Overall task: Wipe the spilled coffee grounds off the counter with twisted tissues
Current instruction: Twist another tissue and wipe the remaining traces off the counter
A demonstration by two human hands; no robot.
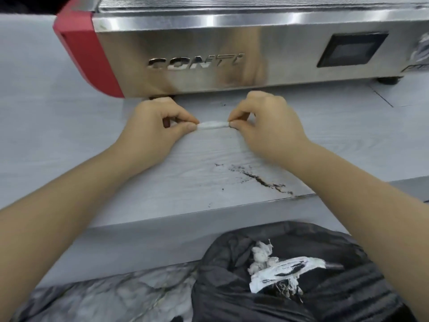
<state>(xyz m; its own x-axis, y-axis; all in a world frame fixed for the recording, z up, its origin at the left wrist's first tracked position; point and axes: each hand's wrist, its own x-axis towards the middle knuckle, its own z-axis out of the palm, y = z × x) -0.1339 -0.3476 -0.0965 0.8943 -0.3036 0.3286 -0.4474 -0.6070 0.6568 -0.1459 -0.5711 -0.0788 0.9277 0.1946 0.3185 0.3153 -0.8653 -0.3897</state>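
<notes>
While the steel espresso machine [209, 54] stands at the rear of the pale counter [69, 126], a black-lined bin [290, 275] holding used tissues sits below its front edge; left hand [148, 129] and right hand [267, 126] pinch opposite ends of a twisted tissue [213, 125] above the counter, beyond the coffee grounds [260, 180].

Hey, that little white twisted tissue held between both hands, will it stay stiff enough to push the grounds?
The white twisted tissue roll spans straight between left hand and right hand, so probably briefly firm. It's thin paper, likely light, bending under pressure.
</notes>
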